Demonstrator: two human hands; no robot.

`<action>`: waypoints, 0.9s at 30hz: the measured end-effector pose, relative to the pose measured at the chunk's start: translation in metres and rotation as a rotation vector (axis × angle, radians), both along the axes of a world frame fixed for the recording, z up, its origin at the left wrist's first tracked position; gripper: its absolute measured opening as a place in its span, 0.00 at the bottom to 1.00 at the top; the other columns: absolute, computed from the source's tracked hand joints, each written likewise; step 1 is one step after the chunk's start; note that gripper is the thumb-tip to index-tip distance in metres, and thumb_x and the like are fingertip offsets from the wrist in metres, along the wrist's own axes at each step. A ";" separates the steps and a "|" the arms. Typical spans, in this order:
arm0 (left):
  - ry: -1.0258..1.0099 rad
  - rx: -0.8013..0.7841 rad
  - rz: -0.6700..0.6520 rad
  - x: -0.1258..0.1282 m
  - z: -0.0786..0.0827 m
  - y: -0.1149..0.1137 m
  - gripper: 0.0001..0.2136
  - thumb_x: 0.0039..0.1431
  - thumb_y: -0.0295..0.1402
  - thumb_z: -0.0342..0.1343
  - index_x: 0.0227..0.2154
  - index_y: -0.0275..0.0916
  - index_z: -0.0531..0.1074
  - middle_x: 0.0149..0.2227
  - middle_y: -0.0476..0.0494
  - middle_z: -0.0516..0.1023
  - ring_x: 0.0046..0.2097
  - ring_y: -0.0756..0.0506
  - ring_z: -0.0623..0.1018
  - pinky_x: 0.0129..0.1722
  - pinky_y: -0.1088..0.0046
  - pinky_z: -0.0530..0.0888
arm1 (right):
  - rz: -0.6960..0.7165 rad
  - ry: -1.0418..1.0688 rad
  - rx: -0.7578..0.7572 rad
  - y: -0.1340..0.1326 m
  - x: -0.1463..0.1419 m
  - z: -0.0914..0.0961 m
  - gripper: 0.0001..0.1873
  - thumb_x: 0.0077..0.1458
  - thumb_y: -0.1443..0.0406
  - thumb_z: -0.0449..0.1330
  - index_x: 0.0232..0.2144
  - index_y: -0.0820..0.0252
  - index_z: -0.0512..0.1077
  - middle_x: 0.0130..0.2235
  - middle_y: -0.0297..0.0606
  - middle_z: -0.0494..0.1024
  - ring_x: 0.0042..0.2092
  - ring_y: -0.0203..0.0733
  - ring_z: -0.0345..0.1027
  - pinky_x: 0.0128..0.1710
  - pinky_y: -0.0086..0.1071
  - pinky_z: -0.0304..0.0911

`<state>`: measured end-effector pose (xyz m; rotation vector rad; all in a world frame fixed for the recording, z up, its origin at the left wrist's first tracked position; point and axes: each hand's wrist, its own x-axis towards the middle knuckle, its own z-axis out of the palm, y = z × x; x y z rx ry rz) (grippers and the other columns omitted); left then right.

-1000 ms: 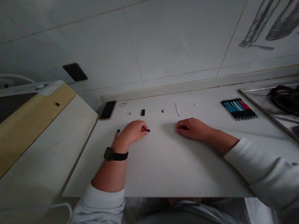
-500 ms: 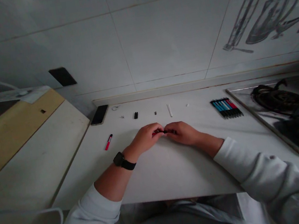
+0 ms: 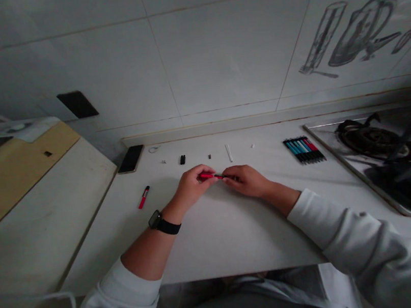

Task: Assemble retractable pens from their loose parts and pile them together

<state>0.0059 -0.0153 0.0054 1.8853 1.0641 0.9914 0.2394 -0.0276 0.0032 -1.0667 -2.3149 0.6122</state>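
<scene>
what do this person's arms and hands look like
The left sleeve is pale grey, ending partway along the forearm; the right sleeve, also pale grey, reaches further. The left hand and right hand are ungloved. A watch with dark face and black strap circles the left wrist.

The held pen [image 3: 207,175] is red and black, the counter [image 3: 237,237] white, sleeves [image 3: 356,232] grey.

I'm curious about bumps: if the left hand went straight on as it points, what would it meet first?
Probably the right hand, just across from the left hand and its red piece; exact depth is unclear.
</scene>
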 end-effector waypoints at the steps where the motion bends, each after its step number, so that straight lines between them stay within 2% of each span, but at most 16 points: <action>1: -0.068 -0.058 0.006 0.000 -0.001 0.001 0.13 0.56 0.39 0.68 0.39 0.38 0.78 0.38 0.43 0.82 0.40 0.45 0.80 0.44 0.67 0.76 | -0.005 0.010 0.000 -0.001 0.000 0.001 0.16 0.69 0.57 0.52 0.36 0.59 0.75 0.31 0.37 0.74 0.33 0.38 0.65 0.35 0.29 0.56; 5: -0.277 -0.246 -0.066 0.002 -0.006 0.003 0.17 0.54 0.42 0.69 0.39 0.36 0.78 0.40 0.40 0.82 0.42 0.44 0.80 0.47 0.66 0.76 | 0.046 0.025 -0.003 -0.005 -0.003 0.005 0.18 0.70 0.55 0.51 0.35 0.59 0.74 0.32 0.37 0.75 0.33 0.38 0.66 0.35 0.30 0.58; 7: -0.359 -0.290 -0.093 0.003 -0.007 0.004 0.17 0.58 0.44 0.66 0.40 0.35 0.77 0.42 0.38 0.82 0.44 0.44 0.80 0.48 0.65 0.77 | 0.084 0.031 -0.004 -0.005 -0.002 0.006 0.17 0.69 0.55 0.52 0.39 0.58 0.75 0.36 0.39 0.78 0.35 0.39 0.68 0.38 0.30 0.60; 9: -0.399 -0.277 -0.071 0.001 -0.006 0.004 0.17 0.62 0.46 0.62 0.40 0.35 0.76 0.42 0.38 0.82 0.44 0.44 0.80 0.48 0.65 0.77 | 0.031 0.056 0.011 0.002 0.006 0.006 0.17 0.69 0.55 0.52 0.43 0.58 0.76 0.40 0.42 0.80 0.38 0.40 0.71 0.39 0.30 0.63; 10: -0.391 -0.246 -0.045 0.000 -0.006 0.005 0.17 0.63 0.47 0.61 0.40 0.36 0.75 0.41 0.39 0.81 0.43 0.45 0.80 0.47 0.65 0.78 | -0.044 0.070 0.029 0.008 0.012 0.005 0.17 0.69 0.56 0.52 0.44 0.58 0.76 0.42 0.43 0.80 0.40 0.41 0.72 0.39 0.31 0.64; 13: -0.263 -0.151 0.014 -0.002 -0.005 0.005 0.17 0.64 0.47 0.59 0.43 0.36 0.76 0.37 0.42 0.80 0.38 0.47 0.79 0.42 0.69 0.78 | -0.401 0.062 0.150 0.032 0.042 -0.002 0.16 0.68 0.60 0.52 0.46 0.60 0.77 0.45 0.45 0.80 0.43 0.44 0.73 0.44 0.33 0.67; 16: -0.101 -0.177 -0.009 -0.003 -0.009 0.004 0.19 0.66 0.47 0.56 0.49 0.37 0.77 0.35 0.44 0.78 0.34 0.49 0.77 0.32 0.73 0.77 | -0.609 -0.093 0.186 0.055 0.074 -0.011 0.20 0.65 0.68 0.51 0.54 0.62 0.76 0.53 0.49 0.78 0.50 0.47 0.72 0.54 0.37 0.65; 18: -0.025 -0.207 -0.038 -0.001 -0.012 0.002 0.19 0.66 0.46 0.56 0.50 0.38 0.77 0.36 0.44 0.78 0.34 0.48 0.76 0.29 0.75 0.75 | -0.657 -0.219 0.152 0.065 0.088 -0.016 0.24 0.64 0.70 0.51 0.59 0.62 0.74 0.57 0.49 0.76 0.54 0.49 0.71 0.57 0.38 0.63; 21: 0.024 -0.204 -0.075 0.001 -0.017 0.002 0.17 0.64 0.45 0.57 0.46 0.38 0.78 0.34 0.45 0.77 0.33 0.49 0.76 0.30 0.74 0.76 | -0.645 -0.352 0.124 0.075 0.096 -0.021 0.26 0.65 0.71 0.50 0.62 0.59 0.72 0.59 0.47 0.76 0.58 0.49 0.69 0.60 0.38 0.61; 23: 0.042 -0.183 -0.089 0.002 -0.018 0.002 0.16 0.64 0.44 0.58 0.43 0.37 0.78 0.32 0.46 0.77 0.32 0.49 0.75 0.31 0.74 0.75 | -0.631 -0.414 0.115 0.079 0.096 -0.022 0.25 0.66 0.70 0.50 0.60 0.58 0.74 0.58 0.46 0.77 0.58 0.49 0.69 0.60 0.38 0.61; 27: 0.059 -0.147 -0.084 0.002 -0.017 0.002 0.15 0.64 0.44 0.58 0.43 0.37 0.78 0.34 0.46 0.79 0.31 0.49 0.75 0.32 0.73 0.74 | -0.662 -0.479 0.088 0.082 0.095 -0.020 0.19 0.65 0.67 0.52 0.49 0.59 0.81 0.53 0.47 0.80 0.54 0.48 0.72 0.56 0.36 0.62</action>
